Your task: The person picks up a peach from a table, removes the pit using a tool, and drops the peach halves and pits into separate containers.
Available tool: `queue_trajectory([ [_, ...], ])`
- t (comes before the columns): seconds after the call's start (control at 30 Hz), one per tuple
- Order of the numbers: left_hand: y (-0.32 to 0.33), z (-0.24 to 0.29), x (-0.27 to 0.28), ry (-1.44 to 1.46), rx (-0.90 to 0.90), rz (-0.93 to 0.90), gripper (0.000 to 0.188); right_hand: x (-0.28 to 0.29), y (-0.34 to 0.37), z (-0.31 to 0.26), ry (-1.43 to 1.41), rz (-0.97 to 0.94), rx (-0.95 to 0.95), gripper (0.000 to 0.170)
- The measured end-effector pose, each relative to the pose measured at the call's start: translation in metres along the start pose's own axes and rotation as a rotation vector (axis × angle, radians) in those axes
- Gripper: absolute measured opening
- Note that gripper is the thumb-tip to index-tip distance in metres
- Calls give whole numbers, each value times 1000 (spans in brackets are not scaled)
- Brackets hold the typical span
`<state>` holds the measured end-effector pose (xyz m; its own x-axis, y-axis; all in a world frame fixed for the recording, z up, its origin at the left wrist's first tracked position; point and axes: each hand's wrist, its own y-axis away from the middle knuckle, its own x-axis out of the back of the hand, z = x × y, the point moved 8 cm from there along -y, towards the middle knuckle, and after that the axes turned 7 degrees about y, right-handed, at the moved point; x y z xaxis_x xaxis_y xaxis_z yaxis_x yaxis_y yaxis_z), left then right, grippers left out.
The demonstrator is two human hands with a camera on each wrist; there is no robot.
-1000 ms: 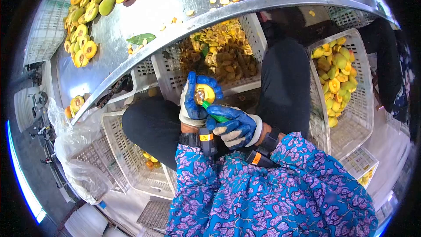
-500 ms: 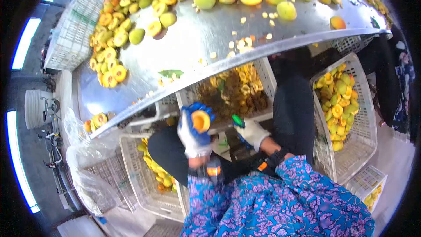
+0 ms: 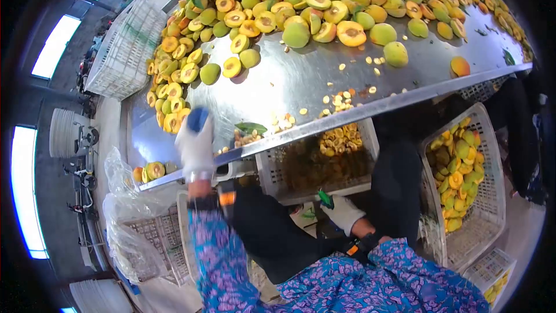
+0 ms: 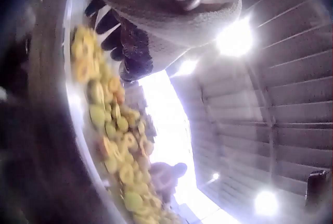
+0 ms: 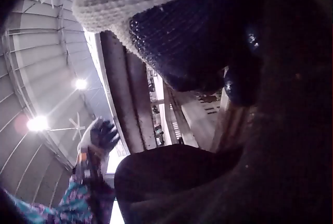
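In the head view my left hand point(image 3: 196, 144), in a white and blue glove, reaches over the left end of the metal table point(image 3: 272, 90). Beside its fingertips lie peach halves point(image 3: 172, 123), the near end of a large pile. The left wrist view shows that hand's fingers point(image 4: 110, 40) extended and spread, with no fruit visible in them. Low by the knee, my gloved right hand point(image 3: 344, 214) grips a tool with a green handle point(image 3: 325, 199); its working end is hidden. Much of the right hand point(image 5: 182, 41) is dark in its wrist view.
Under the table edge stands a white basket point(image 3: 268, 171) with yellow pieces and brown matter. Another basket point(image 3: 483, 229) of peaches is at the right. Pits and a green leaf point(image 3: 251, 127) lie along the table edge. Clear plastic point(image 3: 124, 226) drapes crates at the left.
My left hand has moved from the lap up and left to the table, and the peach half it held is no longer seen in it. The right hand, holding the green-handled tool, has drawn away rightward.
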<state>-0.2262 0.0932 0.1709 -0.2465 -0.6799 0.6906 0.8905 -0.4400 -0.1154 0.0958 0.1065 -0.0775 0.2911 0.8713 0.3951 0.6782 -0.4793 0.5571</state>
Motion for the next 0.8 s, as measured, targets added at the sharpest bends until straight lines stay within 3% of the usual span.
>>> queue_trajectory([
  [0.07,-53,28,-40,-151,-202,50,43,5,6,-11,42,-78,-47,34],
  [0.13,-98,38,-73,-260,-181,-7,48,5,2,-11,23,6,22,32],
  [0.2,-133,31,-109,-434,-246,-64,51,4,-3,-13,0,-29,22,30],
  [0.33,-133,31,-138,-481,-203,-292,51,-4,-10,-13,-64,-31,16,30],
  [0.37,-127,28,-136,-500,-254,-240,42,4,-7,-22,-80,-54,3,31],
  [0.4,-117,21,-131,-158,-134,-286,39,9,-3,-27,-92,-75,-9,32],
  [0.47,-82,-2,-122,534,129,-351,34,7,-4,-17,-63,63,61,35],
  [0.57,-4,7,-83,1168,266,-379,33,4,-2,-7,-62,78,64,38],
  [0.6,25,11,-76,1353,229,-483,35,5,0,-9,-21,-2,-35,39],
  [0.63,52,13,-79,1579,288,-698,40,10,0,-12,-57,47,-4,39],
  [0.73,128,-20,-86,1945,536,-512,36,9,1,-16,-264,74,98,32],
  [0.8,170,-47,-110,2047,789,-288,32,14,-2,-13,-436,93,166,26],
])
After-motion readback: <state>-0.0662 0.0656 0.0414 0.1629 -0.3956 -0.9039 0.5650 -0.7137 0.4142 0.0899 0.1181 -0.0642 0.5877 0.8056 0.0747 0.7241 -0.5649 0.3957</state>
